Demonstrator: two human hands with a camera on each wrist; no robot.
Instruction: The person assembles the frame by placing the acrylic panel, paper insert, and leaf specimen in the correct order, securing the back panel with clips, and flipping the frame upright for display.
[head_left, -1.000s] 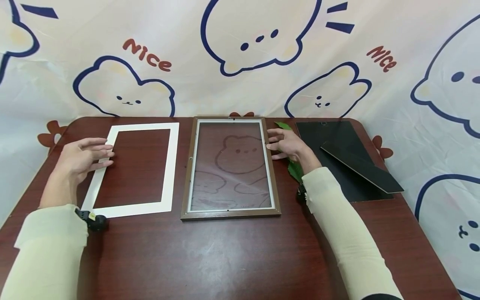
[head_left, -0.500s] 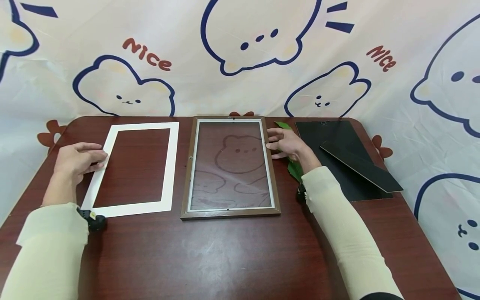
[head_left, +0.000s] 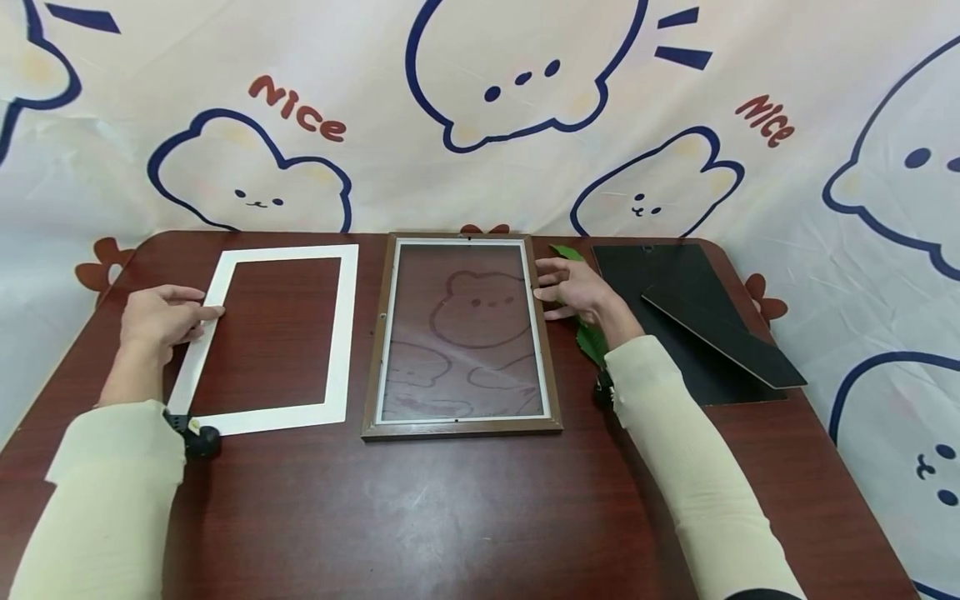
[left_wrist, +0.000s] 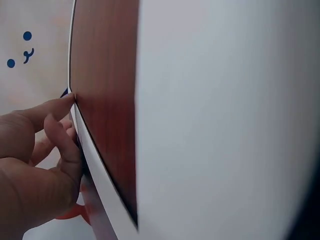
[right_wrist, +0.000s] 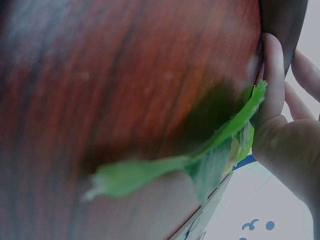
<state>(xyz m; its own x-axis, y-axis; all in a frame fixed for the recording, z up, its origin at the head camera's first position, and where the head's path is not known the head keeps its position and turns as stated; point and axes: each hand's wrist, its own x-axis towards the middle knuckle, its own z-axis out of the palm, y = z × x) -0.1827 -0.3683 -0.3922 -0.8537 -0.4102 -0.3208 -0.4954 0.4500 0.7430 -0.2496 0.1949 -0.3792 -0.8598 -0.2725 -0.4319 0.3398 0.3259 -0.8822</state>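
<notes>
A white picture mat (head_left: 342, 333) with a rectangular opening lies at the left of the table. At its left strip is my left hand (head_left: 153, 321), thumb over the strip and fingers at the outer edge, pinching it. In the left wrist view a fingertip (left_wrist: 70, 97) meets the edge. The brown picture frame (head_left: 461, 430), with a clear pane and a pale inner border, lies flat in the middle. Spread fingers of my right hand (head_left: 573, 290) rest along its right side. Beneath that hand is a green leaf (right_wrist: 140, 175), partly hidden by it in the head view.
At the right lies a black backing board (head_left: 630, 267) with its stand flap (head_left: 720, 337) tilted up. The dark red wooden table (head_left: 420, 517) ends at the back against a cartoon-printed cloth (head_left: 540, 183).
My left hand has drawn back from over the mat's left strip, then come in again with the thumb across it. The right hand and the picture frame have stayed put.
</notes>
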